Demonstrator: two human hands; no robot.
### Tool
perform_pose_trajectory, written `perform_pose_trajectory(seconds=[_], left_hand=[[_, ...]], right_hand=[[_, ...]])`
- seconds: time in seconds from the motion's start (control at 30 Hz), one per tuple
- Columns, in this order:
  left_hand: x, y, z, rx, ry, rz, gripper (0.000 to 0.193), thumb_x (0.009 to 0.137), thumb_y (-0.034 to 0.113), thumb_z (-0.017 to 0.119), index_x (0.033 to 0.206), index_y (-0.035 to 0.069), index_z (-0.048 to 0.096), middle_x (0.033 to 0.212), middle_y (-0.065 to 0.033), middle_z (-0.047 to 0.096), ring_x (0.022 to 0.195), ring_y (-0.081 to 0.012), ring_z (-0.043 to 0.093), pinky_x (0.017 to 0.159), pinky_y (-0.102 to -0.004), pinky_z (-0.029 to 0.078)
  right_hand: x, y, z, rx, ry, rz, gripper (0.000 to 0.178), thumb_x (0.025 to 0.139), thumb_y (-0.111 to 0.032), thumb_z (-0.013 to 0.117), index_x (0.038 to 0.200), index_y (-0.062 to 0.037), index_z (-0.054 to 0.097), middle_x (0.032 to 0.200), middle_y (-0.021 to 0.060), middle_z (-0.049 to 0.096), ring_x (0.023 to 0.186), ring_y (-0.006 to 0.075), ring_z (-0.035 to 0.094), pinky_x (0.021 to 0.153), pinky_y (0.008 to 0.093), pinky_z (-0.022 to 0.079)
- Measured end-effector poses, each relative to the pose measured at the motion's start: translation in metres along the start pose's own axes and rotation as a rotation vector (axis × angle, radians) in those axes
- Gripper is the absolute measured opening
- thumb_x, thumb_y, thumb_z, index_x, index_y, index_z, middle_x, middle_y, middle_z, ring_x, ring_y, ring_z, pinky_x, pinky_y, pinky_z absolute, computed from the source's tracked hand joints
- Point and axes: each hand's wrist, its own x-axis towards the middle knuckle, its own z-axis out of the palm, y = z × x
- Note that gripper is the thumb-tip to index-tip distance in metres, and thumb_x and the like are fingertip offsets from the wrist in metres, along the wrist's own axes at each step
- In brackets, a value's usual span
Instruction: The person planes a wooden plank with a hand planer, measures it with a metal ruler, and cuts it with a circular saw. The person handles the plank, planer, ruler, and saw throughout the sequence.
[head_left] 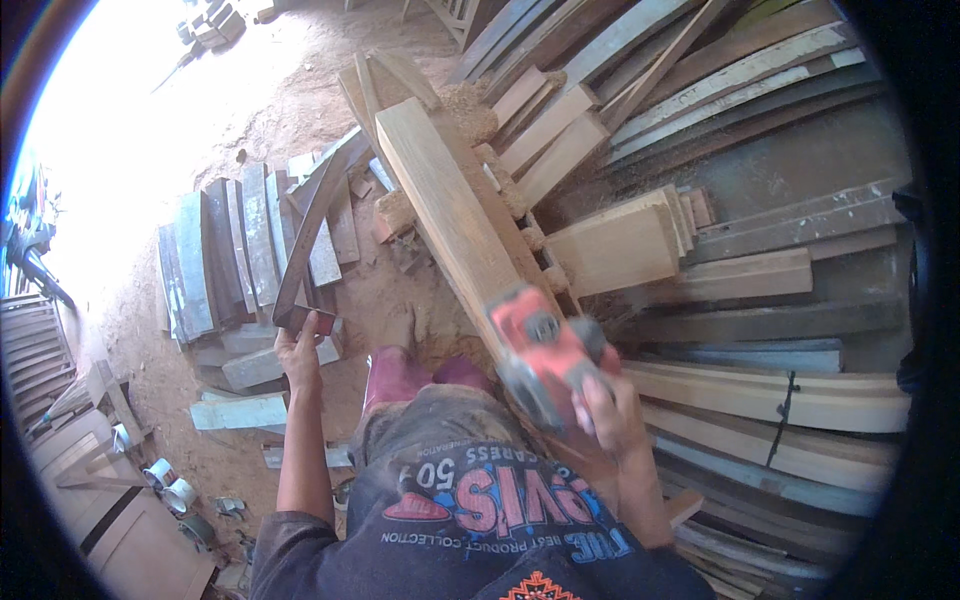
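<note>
My left hand (301,352) grips the near end of a dark wooden board (310,222), which reaches away toward the far end of the workbench. In my right hand (612,408) is the handle of a red and grey electric hand planer (545,345), slightly blurred. The planer is at the near end of a thick, light-brown wooden beam (440,210); whether it touches the wood I cannot tell. That beam lies lengthwise on a dusty workbench (490,185), to the right of my legs.
Wood shavings (468,108) are heaped along the bench. Short grey boards (195,260) lie on the dirt floor at left. Light planks (615,245) and long stacked boards (760,395) fill the right side. White cups (178,493) stand at lower left.
</note>
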Motion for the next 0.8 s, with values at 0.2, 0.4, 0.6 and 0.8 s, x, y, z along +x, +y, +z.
perform_pose_trajectory(seconds=[0.2,0.4,0.6,0.8], left_hand=[[-0.02,-0.013,0.013,-0.023,-0.008,-0.074,0.023,0.099,0.021,0.085,0.118,0.012,0.075,0.105,0.0016,0.077,0.091,-0.0093,0.071,0.074,-0.0289,0.056],[-0.032,-0.015,0.025,-0.053,0.002,-0.09,0.022,0.098,0.021,0.085,0.116,0.012,0.075,0.103,0.0022,0.076,0.084,-0.0083,0.068,0.07,-0.0274,0.052],[-0.026,-0.013,0.012,-0.075,0.084,-0.114,0.022,0.099,0.021,0.085,0.117,0.013,0.076,0.105,0.0028,0.076,0.088,-0.0086,0.069,0.069,-0.0272,0.052],[-0.013,-0.018,-0.011,-0.082,0.189,-0.178,0.029,0.099,0.023,0.085,0.124,0.014,0.073,0.115,0.0028,0.077,0.097,-0.0106,0.072,0.072,-0.0302,0.056]], right_hand=[[-0.063,0.05,-0.028,0.001,0.042,0.03,0.044,0.108,-0.04,0.059,0.086,-0.0032,0.068,0.07,-0.0015,0.059,0.061,0.007,0.054,0.055,0.0276,0.041],[-0.012,0.021,-0.011,0.066,0.028,0.071,0.05,0.109,-0.047,0.061,0.085,-0.0039,0.068,0.066,-0.0037,0.058,0.058,0.0056,0.051,0.054,0.0273,0.041],[0.063,-0.043,0.02,0.055,0.003,-0.067,0.054,0.11,-0.051,0.06,0.08,-0.0067,0.064,0.063,-0.005,0.054,0.053,0.0049,0.051,0.048,0.0255,0.04],[0.145,-0.106,0.048,0.03,-0.077,-0.194,0.053,0.11,-0.053,0.058,0.085,-0.0069,0.063,0.07,-0.0038,0.054,0.055,0.0042,0.05,0.048,0.0242,0.04]])
